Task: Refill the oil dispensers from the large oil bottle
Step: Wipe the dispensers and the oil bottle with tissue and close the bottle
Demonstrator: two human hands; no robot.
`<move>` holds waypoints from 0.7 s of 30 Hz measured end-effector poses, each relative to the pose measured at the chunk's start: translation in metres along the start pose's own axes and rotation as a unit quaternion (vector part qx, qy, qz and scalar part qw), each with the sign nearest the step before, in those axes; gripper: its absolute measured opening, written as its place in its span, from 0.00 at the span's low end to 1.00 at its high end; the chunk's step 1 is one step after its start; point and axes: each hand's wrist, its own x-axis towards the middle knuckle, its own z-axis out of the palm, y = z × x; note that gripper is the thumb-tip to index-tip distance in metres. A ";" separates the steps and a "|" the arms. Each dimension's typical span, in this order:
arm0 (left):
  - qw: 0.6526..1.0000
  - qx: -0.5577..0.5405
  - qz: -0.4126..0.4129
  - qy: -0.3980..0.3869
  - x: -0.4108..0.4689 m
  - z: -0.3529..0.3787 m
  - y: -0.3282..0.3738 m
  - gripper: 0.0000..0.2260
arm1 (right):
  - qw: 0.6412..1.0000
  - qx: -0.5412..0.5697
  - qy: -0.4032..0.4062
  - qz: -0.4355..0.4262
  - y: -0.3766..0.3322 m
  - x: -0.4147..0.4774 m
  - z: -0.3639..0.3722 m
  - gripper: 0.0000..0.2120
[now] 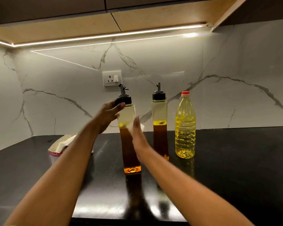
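One broad marble wall (235, 70) fills the back of the view, veined in grey, under a wooden cabinet underside (88, 28) with a lit light strip (104, 36). Below it runs the glossy black tabletop (235, 176).

The large oil bottle (185, 128) stands upright at the right end of the row, near the wall. It holds pale yellow oil to well above half, and its red cap (185, 93) is on. Just to its left stands the far dispenser (160, 137), square-sided, with dark oil to about the middle and a black spout top. The near dispenser (129, 152) stands further left and closer to the person, about as full.

A torn-open paper packet (59, 147) lies at the left, partly behind the left forearm. A white wall socket (112, 78) sits above the dispensers.

The left hand (108, 115) has its fingers curled round the black cap (125, 100) of the near dispenser. The right hand (137, 136), blurred, lies with straight, flat fingers against that dispenser's right side. A white patch shows by the palm, and I cannot tell what it is.
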 end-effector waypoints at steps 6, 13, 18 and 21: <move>0.999 -0.021 -0.021 -0.016 0.003 -0.007 -0.001 0.14 | 0.985 0.014 -0.060 0.163 0.019 -0.029 -0.009 0.37; 1.000 -0.013 -0.012 -0.022 0.003 -0.009 -0.004 0.16 | 0.999 0.046 -0.026 -0.011 -0.057 0.016 -0.002 0.35; 0.999 -0.036 -0.017 -0.021 0.004 -0.007 -0.003 0.14 | 0.968 -0.046 -0.067 0.237 0.052 -0.023 -0.012 0.47; 0.999 -0.034 -0.014 -0.023 0.005 -0.003 -0.003 0.15 | 0.974 -0.014 -0.069 0.213 0.032 -0.017 -0.011 0.40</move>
